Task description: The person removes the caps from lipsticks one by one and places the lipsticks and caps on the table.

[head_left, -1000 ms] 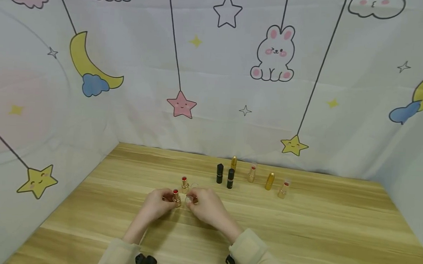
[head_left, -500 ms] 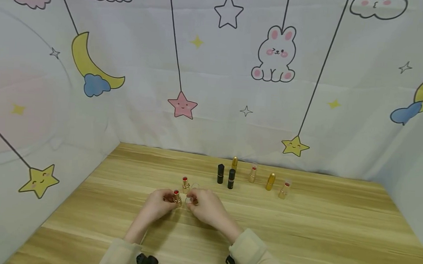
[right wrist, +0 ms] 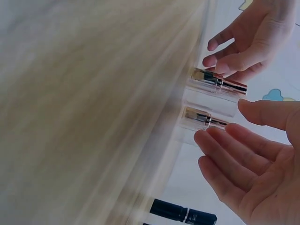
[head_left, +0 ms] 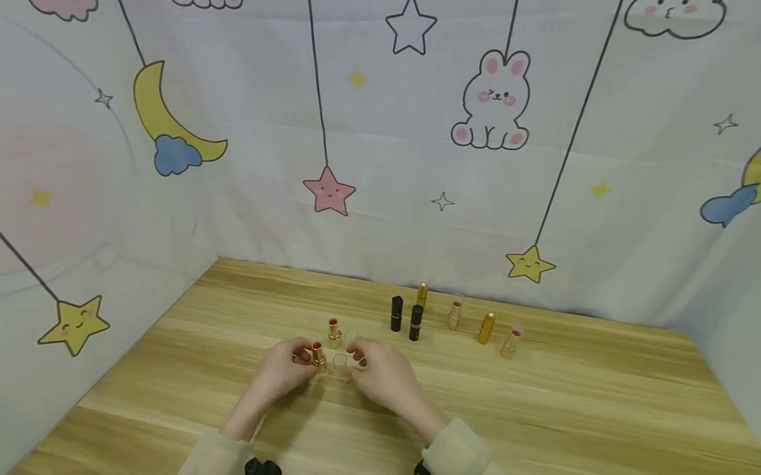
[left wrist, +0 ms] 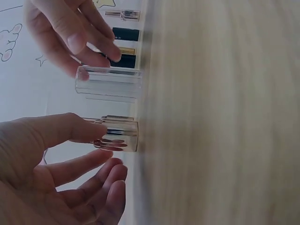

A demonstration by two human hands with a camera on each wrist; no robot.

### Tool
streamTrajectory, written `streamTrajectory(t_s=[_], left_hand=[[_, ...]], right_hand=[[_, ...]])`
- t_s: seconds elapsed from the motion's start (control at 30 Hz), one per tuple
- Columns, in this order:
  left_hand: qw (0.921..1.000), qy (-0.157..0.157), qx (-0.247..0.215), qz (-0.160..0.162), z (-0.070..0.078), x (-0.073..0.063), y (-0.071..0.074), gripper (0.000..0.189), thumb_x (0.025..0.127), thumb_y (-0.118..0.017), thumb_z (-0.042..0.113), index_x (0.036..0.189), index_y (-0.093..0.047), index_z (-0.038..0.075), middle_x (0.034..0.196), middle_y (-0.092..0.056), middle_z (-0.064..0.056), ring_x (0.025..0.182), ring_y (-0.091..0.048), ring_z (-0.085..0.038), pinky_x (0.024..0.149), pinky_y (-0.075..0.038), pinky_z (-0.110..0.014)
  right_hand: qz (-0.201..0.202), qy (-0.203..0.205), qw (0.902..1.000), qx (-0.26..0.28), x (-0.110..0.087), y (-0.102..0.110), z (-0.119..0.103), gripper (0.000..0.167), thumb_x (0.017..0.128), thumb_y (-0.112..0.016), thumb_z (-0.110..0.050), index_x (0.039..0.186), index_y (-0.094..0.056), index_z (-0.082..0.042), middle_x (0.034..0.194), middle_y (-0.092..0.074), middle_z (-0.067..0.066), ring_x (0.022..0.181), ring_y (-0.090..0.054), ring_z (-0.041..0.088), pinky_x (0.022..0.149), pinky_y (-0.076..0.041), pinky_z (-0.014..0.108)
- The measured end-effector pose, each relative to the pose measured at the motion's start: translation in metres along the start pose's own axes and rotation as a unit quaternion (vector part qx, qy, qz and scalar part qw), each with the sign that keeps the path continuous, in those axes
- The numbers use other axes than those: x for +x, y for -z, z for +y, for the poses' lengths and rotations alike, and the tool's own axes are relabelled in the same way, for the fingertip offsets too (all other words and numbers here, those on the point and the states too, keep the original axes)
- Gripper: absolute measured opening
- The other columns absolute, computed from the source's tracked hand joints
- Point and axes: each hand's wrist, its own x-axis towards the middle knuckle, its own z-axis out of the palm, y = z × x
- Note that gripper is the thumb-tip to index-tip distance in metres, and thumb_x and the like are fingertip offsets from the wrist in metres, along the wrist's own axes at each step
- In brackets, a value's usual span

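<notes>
My left hand (head_left: 286,367) pinches a gold lipstick (head_left: 319,356) with a red tip between thumb and index finger; it stands upright on the table. Just right of it a clear cap (head_left: 339,364) stands on the table, best seen in the left wrist view as a transparent tube (left wrist: 108,83). Around that cap's right side my right hand (head_left: 383,374) hovers, thumb and fingers spread apart and holding nothing in the right wrist view. Behind the held lipstick stands a second gold lipstick (head_left: 334,333), uncapped, with another clear cap (head_left: 351,336) beside it, partly hidden by the right hand.
Toward the back stand two black lipstick tubes (head_left: 396,314), two gold bullet-shaped tubes (head_left: 486,328) and two red-tipped lipsticks (head_left: 455,314) under clear caps. A printed white cloth (head_left: 380,245) hangs behind and beside the wooden table (head_left: 539,418).
The right fingers have spread and let go of the clear cap, drawing slightly to the right. The cap stays standing on the table. My left hand keeps its pinch on the lipstick.
</notes>
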Motion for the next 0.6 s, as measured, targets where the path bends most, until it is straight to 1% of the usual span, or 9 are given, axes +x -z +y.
streamTrajectory(t_s=[0.1,0.17,0.23,0.3,0.4,0.5,0.6], left_hand=[[1.0,0.002,0.003,0.007,0.005,-0.003,0.004,0.048,0.073,-0.073,0.002,0.119,-0.062,-0.002,0.1,-0.064,-0.017,0.089,-0.065,-0.025,0.073,-0.054,-0.035],[0.9999,0.0,0.007,0.012,0.011,-0.004,0.005,0.051,0.075,-0.071,0.003,0.125,-0.06,0.0,0.109,-0.062,-0.02,0.096,-0.064,-0.028,0.077,-0.054,-0.039],[0.9995,-0.007,0.017,0.024,0.017,-0.005,0.007,0.053,0.076,-0.07,0.004,0.128,-0.058,0.001,0.115,-0.06,-0.021,0.1,-0.061,-0.031,0.079,-0.053,-0.042],[0.9987,-0.02,0.028,0.037,0.023,-0.005,0.008,0.054,0.078,-0.07,0.005,0.13,-0.057,0.002,0.118,-0.059,-0.021,0.103,-0.058,-0.033,0.081,-0.051,-0.044],[0.9969,-0.039,0.044,0.053,0.031,-0.007,0.01,0.054,0.078,-0.07,0.006,0.131,-0.056,0.004,0.119,-0.059,-0.017,0.108,-0.057,-0.033,0.085,-0.05,-0.047],[0.9959,-0.05,0.05,0.057,0.038,-0.009,0.01,0.053,0.08,-0.067,0.006,0.132,-0.056,0.006,0.122,-0.059,-0.014,0.112,-0.057,-0.031,0.088,-0.049,-0.048],[0.9955,-0.056,0.049,0.059,0.045,-0.011,0.009,0.051,0.081,-0.065,0.006,0.132,-0.056,0.008,0.123,-0.06,-0.011,0.114,-0.056,-0.029,0.087,-0.049,-0.047]], right_hand=[[0.008,-0.006,0.9999,0.002,-0.005,0.004,0.004,0.031,0.086,-0.07,-0.021,0.114,-0.066,-0.011,0.106,-0.072,0.006,0.096,-0.068,0.021,0.079,-0.055,0.035],[0.011,-0.015,0.9998,0.009,-0.01,0.008,0.007,0.03,0.087,-0.068,-0.021,0.115,-0.066,-0.01,0.106,-0.072,0.006,0.096,-0.068,0.022,0.079,-0.055,0.036],[0.018,-0.018,0.9995,0.016,-0.014,0.012,0.011,0.03,0.087,-0.068,-0.02,0.115,-0.066,-0.009,0.106,-0.072,0.006,0.096,-0.068,0.023,0.079,-0.055,0.038],[0.022,-0.021,0.9993,0.024,-0.017,0.016,0.014,0.029,0.088,-0.067,-0.02,0.115,-0.066,-0.009,0.105,-0.071,0.007,0.096,-0.067,0.023,0.079,-0.055,0.038],[0.029,-0.022,0.999,0.028,-0.022,0.021,0.018,0.029,0.088,-0.067,-0.021,0.114,-0.067,-0.009,0.106,-0.071,0.008,0.096,-0.067,0.023,0.078,-0.055,0.039],[0.035,-0.025,0.9988,0.022,-0.024,0.025,0.021,0.028,0.089,-0.067,-0.022,0.114,-0.067,-0.011,0.106,-0.071,0.008,0.095,-0.067,0.023,0.078,-0.055,0.039],[0.044,-0.032,0.9984,0.019,-0.028,0.029,0.025,0.027,0.089,-0.066,-0.023,0.114,-0.067,-0.013,0.106,-0.071,0.007,0.095,-0.067,0.022,0.078,-0.054,0.039]])
